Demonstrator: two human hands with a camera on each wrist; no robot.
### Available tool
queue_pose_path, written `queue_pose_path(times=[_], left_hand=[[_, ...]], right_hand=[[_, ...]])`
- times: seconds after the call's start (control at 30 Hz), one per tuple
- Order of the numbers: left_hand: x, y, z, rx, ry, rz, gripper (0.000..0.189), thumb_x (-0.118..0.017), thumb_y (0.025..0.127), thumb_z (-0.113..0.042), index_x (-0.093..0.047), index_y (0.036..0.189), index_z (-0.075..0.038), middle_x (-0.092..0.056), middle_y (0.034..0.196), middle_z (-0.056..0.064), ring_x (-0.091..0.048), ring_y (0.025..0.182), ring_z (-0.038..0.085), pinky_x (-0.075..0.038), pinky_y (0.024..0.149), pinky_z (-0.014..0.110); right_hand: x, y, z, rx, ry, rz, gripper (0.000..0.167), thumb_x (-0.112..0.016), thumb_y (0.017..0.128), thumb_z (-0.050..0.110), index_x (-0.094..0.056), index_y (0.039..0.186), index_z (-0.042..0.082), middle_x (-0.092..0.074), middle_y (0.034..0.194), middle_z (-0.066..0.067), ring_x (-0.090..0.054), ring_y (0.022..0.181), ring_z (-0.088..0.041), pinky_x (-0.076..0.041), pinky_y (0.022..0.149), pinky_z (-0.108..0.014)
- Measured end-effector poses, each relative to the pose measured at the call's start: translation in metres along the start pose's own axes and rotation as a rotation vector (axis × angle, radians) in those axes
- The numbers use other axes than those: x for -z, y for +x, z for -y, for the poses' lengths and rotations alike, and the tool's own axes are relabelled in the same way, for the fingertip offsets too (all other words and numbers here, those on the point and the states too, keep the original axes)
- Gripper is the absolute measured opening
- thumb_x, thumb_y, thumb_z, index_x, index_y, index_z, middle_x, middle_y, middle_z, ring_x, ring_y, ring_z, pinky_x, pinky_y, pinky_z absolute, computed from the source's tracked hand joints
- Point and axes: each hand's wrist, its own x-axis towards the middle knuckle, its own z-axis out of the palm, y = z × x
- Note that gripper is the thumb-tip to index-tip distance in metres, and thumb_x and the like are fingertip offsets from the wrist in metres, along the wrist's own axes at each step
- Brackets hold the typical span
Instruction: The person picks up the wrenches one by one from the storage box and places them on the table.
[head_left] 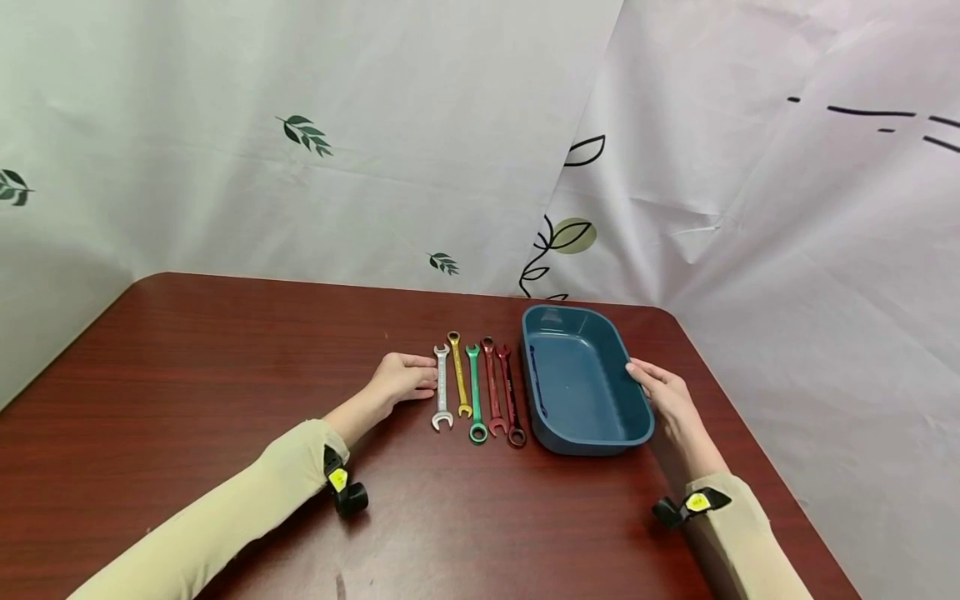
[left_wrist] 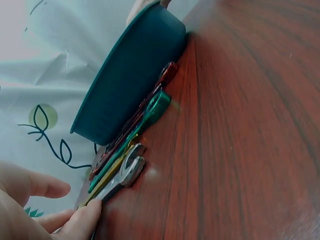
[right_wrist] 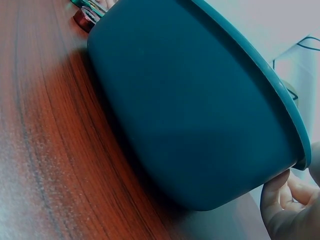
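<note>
Side by side on the table lie a silver wrench (head_left: pixel 442 387), a gold wrench (head_left: pixel 460 375), a green wrench (head_left: pixel 475 396) and two red wrenches, one the left red wrench (head_left: pixel 492 387) and the other the right red wrench (head_left: pixel 510 396). My left hand (head_left: pixel 401 379) is at the silver wrench's left side, fingertips right at its shank; the left wrist view shows the thumb apart from the fingers (left_wrist: pixel 82 220). A blue plastic basin (head_left: pixel 573 387) stands right of the wrenches. My right hand (head_left: pixel 667 396) holds its right rim, thumb at the top and fingers (right_wrist: pixel 274 197) against the outer wall.
The dark red wooden table (head_left: pixel 225 358) has rounded far corners. A pale cloth (head_left: pixel 375 167) with leaf prints hangs behind it and along the right side. Each sleeve carries a small black wrist camera, such as the left camera (head_left: pixel 350 498).
</note>
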Motion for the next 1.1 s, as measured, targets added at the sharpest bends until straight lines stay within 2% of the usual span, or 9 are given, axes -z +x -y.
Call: queue_pose_path(times=[0.13, 0.33, 0.4, 0.5, 0.63, 0.83, 1.1], left_hand=[[-0.002, -0.003, -0.001, -0.007, 0.022, -0.009, 0.037, -0.056, 0.094, -0.003, -0.054, 0.128, 0.011, -0.06, 0.124, 0.028, -0.067, 0.092, 0.016, -0.058, 0.088, 0.032], [-0.005, -0.008, -0.004, -0.022, 0.033, -0.026, 0.039, -0.056, 0.094, -0.007, -0.054, 0.129, 0.01, -0.062, 0.123, 0.025, -0.065, 0.09, 0.009, -0.055, 0.095, 0.031], [-0.006, -0.009, -0.005, -0.021, 0.014, -0.025, 0.039, -0.056, 0.094, -0.007, -0.054, 0.13, 0.009, -0.062, 0.124, 0.025, -0.065, 0.094, 0.011, -0.054, 0.097, 0.032], [-0.008, -0.01, -0.006, -0.025, -0.026, 0.007, 0.041, -0.053, 0.096, -0.006, -0.05, 0.132, 0.011, -0.056, 0.131, 0.027, -0.064, 0.109, 0.022, -0.05, 0.102, 0.034], [-0.013, -0.012, -0.008, -0.033, -0.099, 0.071, 0.043, -0.048, 0.097, -0.004, -0.044, 0.135, 0.014, -0.049, 0.137, 0.031, -0.053, 0.126, 0.035, -0.045, 0.108, 0.039], [-0.022, -0.017, -0.013, -0.024, -0.158, 0.138, 0.043, -0.045, 0.099, -0.004, -0.04, 0.137, 0.016, -0.046, 0.139, 0.032, -0.048, 0.13, 0.038, -0.042, 0.111, 0.041], [-0.034, -0.023, -0.025, 0.027, -0.213, 0.183, 0.043, -0.047, 0.099, -0.01, -0.044, 0.135, 0.014, -0.048, 0.138, 0.031, -0.05, 0.129, 0.037, -0.044, 0.109, 0.04]], right_hand=[[0.0, 0.0, 0.0, 0.003, 0.016, -0.002, 0.068, -0.064, 0.092, 0.03, -0.036, 0.147, 0.002, -0.064, 0.081, 0.019, -0.063, 0.071, 0.002, -0.055, 0.065, -0.016], [0.0, -0.001, -0.001, 0.005, 0.021, -0.005, 0.066, -0.065, 0.092, 0.03, -0.038, 0.146, 0.003, -0.064, 0.082, 0.019, -0.063, 0.073, 0.002, -0.056, 0.067, -0.016], [0.0, -0.002, -0.001, 0.004, 0.021, -0.004, 0.065, -0.064, 0.092, 0.03, -0.039, 0.146, 0.004, -0.064, 0.083, 0.019, -0.063, 0.074, 0.002, -0.056, 0.068, -0.016], [0.0, -0.001, -0.001, 0.004, 0.017, -0.01, 0.065, -0.065, 0.092, 0.031, -0.04, 0.145, 0.004, -0.063, 0.083, 0.019, -0.063, 0.075, 0.001, -0.056, 0.068, -0.016], [0.0, 0.0, -0.001, 0.004, 0.0, -0.013, 0.067, -0.065, 0.092, 0.032, -0.038, 0.146, 0.003, -0.062, 0.083, 0.02, -0.063, 0.074, 0.002, -0.056, 0.068, -0.016], [0.0, -0.002, -0.001, 0.015, -0.039, -0.002, 0.068, -0.063, 0.093, 0.034, -0.037, 0.147, 0.003, -0.06, 0.086, 0.022, -0.063, 0.076, 0.005, -0.056, 0.069, -0.015], [0.001, -0.003, -0.004, 0.038, -0.08, 0.007, 0.072, -0.065, 0.09, 0.041, -0.038, 0.147, 0.005, -0.056, 0.115, 0.008, -0.061, 0.084, 0.007, -0.055, 0.075, -0.014]])
